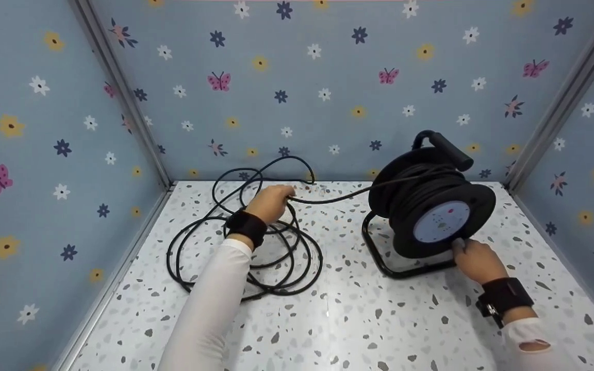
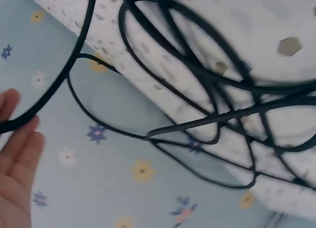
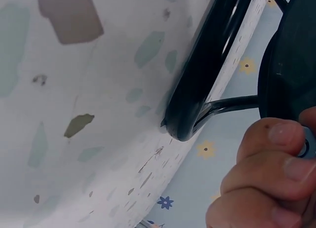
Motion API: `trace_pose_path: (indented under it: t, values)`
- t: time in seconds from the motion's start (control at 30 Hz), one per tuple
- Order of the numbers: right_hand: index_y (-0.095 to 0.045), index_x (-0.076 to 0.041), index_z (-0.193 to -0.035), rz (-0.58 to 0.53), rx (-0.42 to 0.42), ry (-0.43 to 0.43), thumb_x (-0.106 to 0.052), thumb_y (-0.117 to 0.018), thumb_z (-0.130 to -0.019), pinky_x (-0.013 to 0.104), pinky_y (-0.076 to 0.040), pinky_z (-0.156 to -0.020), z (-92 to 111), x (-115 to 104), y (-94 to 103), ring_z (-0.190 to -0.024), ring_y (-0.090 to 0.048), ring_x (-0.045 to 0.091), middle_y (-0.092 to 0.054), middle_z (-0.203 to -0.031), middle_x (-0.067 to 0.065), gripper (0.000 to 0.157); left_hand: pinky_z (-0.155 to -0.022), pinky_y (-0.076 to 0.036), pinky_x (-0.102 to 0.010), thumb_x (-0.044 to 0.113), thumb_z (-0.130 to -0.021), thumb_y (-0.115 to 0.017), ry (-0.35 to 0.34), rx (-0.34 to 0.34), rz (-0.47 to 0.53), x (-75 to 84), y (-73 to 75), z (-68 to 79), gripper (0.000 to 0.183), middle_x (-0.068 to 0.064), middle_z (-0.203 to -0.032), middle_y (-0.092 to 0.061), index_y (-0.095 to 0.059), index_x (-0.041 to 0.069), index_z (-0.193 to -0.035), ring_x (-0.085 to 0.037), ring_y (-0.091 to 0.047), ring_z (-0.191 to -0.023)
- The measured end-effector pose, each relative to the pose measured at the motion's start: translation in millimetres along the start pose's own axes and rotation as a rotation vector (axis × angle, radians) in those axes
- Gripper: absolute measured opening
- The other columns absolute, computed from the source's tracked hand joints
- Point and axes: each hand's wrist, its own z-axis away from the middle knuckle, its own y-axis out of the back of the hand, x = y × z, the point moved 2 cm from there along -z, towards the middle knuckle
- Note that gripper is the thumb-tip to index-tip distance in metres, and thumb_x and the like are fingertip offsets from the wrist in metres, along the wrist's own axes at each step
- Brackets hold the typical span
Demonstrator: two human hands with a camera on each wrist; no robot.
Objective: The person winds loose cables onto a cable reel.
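A black cable reel (image 1: pixel 433 203) stands on its tubular frame at the right in the head view, with cable wound round its drum. My right hand (image 1: pixel 479 262) grips a small greyish knob (image 1: pixel 459 246) at the lower rim of the reel's face; in the right wrist view the curled fingers (image 3: pixel 266 173) largely hide it. To the left, my left hand (image 1: pixel 270 202) holds the black cable (image 1: pixel 323 201), which runs from there up to the drum. In the left wrist view the cable (image 2: pixel 47 97) passes across the fingers (image 2: pixel 22 154). Loose coils (image 1: pixel 304 257) lie beneath and around the left hand.
The speckled white tabletop (image 1: pixel 348 319) is bounded by flowered blue panels (image 1: pixel 286 77) at the back and both sides. A carrying handle (image 1: pixel 450 151) sticks up from the reel, and its frame (image 1: pixel 379 263) rests on the tabletop.
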Motion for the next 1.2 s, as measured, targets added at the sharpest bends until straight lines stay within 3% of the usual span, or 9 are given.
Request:
trace_pose_path:
  t: [0.17, 0.33, 0.47, 0.6, 0.73, 0.8, 0.97, 1.07, 1.2]
  values:
    - [-0.063, 0.002, -0.092, -0.002, 0.007, 0.006, -0.034, -0.026, -0.116, 0.072, -0.051, -0.089, -0.4, 1.9, -1.6, -0.103, -0.066, 0.064, -0.068, -0.105, 0.04, 0.057, -0.101, -0.059, -0.048, -0.003, -0.109, -0.054, -0.017, 0.236, 0.071, -15.2, 23.3, 4.9, 0.023, -0.02, -0.117, -0.077, -0.074, -0.001, -0.12, -0.039, -0.073, -0.113]
    - [-0.065, 0.004, -0.096, -0.01, 0.006, 0.011, -0.034, -0.027, -0.116, 0.072, -0.051, -0.091, -0.4, 1.5, -2.8, -0.107, -0.066, 0.065, -0.069, -0.11, 0.042, 0.058, -0.1, -0.058, -0.05, -0.003, -0.105, -0.059, -0.1, 0.45, 0.022, -8.1, 79.7, 1.6, 0.019, -0.021, -0.114, -0.077, -0.075, -0.002, -0.117, -0.041, -0.072, -0.109]
    - [-0.065, 0.004, -0.097, -0.013, 0.016, 0.012, -0.034, -0.027, -0.116, 0.072, -0.051, -0.09, 0.1, 0.9, -1.6, -0.107, -0.066, 0.065, -0.069, -0.11, 0.041, 0.058, -0.094, -0.057, -0.047, 0.008, -0.105, -0.066, -0.139, 0.561, 0.121, 0.4, 119.2, -1.1, 0.015, -0.021, -0.107, -0.074, -0.073, -0.003, -0.112, -0.04, -0.07, -0.101]
    - [-0.066, 0.005, -0.099, -0.015, 0.013, 0.007, -0.034, -0.027, -0.116, 0.072, -0.051, -0.091, 0.2, 0.2, -0.5, -0.108, -0.066, 0.065, -0.069, -0.111, 0.042, 0.058, -0.077, -0.049, -0.034, 0.026, -0.103, -0.065, -0.029, 0.379, 0.365, -2.4, 127.8, 2.1, 0.026, -0.013, -0.087, -0.07, -0.064, 0.008, -0.084, -0.027, -0.066, -0.081]
    - [-0.066, 0.005, -0.098, -0.018, 0.001, 0.002, -0.033, -0.027, -0.117, 0.07, -0.052, -0.089, 1.5, -1.1, 0.6, -0.105, -0.067, 0.063, -0.069, -0.109, 0.04, 0.058, -0.074, -0.045, -0.033, 0.042, -0.107, -0.061, 0.118, 0.084, 0.497, -13.8, 107.1, 14.5, 0.044, -0.013, -0.087, -0.073, -0.067, 0.008, -0.079, -0.021, -0.063, -0.077]
    - [-0.065, 0.004, -0.096, -0.018, -0.005, 0.003, -0.033, -0.027, -0.117, 0.07, -0.052, -0.087, 2.0, -1.6, 0.9, -0.102, -0.068, 0.061, -0.069, -0.107, 0.039, 0.057, -0.077, -0.046, -0.034, 0.04, -0.108, -0.062, 0.15, 0.015, 0.505, -19.3, 90.8, 21.7, 0.044, -0.014, -0.098, -0.078, -0.07, 0.004, -0.083, -0.021, -0.066, -0.084]
    - [-0.063, 0.002, -0.09, -0.012, 0.0, 0.014, -0.03, -0.028, -0.117, 0.07, -0.052, -0.086, 0.8, -1.8, -0.3, -0.097, -0.069, 0.059, -0.069, -0.102, 0.037, 0.055, -0.088, -0.053, -0.041, 0.029, -0.106, -0.071, 0.122, -0.014, 0.506, -20.4, 50.7, 29.9, 0.029, -0.016, -0.11, -0.078, -0.074, 0.006, -0.088, -0.028, -0.07, -0.098]
    - [-0.063, 0.004, -0.09, -0.002, 0.004, 0.017, -0.029, -0.028, -0.116, 0.071, -0.051, -0.087, -0.2, -1.1, -2.5, -0.098, -0.067, 0.062, -0.067, -0.103, 0.04, 0.055, -0.109, -0.053, -0.051, 0.024, -0.105, -0.074, 0.086, -0.028, 0.513, -16.3, 31.3, 29.6, 0.021, -0.019, -0.127, -0.074, -0.077, 0.004, -0.112, -0.036, -0.067, -0.122]
    - [-0.066, 0.01, -0.099, 0.005, -0.006, 0.002, -0.03, -0.027, -0.116, 0.073, -0.05, -0.089, -0.1, -0.8, -4.8, -0.103, -0.064, 0.065, -0.065, -0.111, 0.044, 0.059, -0.123, -0.042, -0.057, 0.02, -0.106, -0.073, 0.118, -0.052, 0.53, -13.3, 10.1, 28.1, 0.056, -0.021, -0.163, -0.051, -0.053, 0.005, -0.156, -0.042, -0.049, -0.151]
